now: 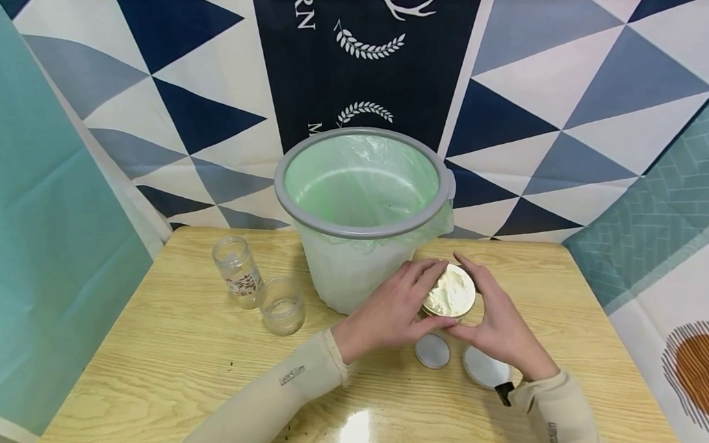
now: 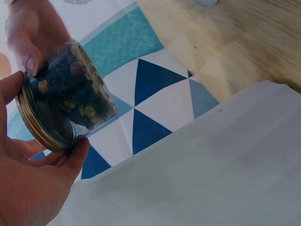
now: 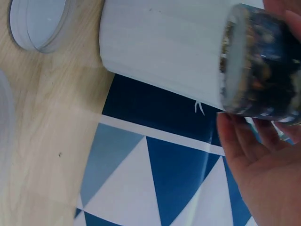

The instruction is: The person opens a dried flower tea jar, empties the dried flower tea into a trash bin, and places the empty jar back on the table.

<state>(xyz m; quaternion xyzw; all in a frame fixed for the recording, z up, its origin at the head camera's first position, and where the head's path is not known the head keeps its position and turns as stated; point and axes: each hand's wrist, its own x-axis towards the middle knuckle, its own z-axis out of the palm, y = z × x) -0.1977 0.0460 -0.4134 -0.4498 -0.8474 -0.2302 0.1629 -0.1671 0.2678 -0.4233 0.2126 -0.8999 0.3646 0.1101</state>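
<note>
Both hands hold a clear jar with a gold screw lid, raised in front of the bin's right side. Dark contents with pale yellowish lumps show through the jar's wall. My left hand has its fingers and thumb curled round the lid's rim, as the left wrist view shows. My right hand grips the jar from the other side, its fingers under the glass in the right wrist view. From above, the pale gold lid top faces up; the jar's body is mostly hidden there.
A white bin with a green liner stands at the back of the wooden table. To its left are a tall clear jar and a short clear container. Below my hands lie two whitish discs, one smaller, one larger.
</note>
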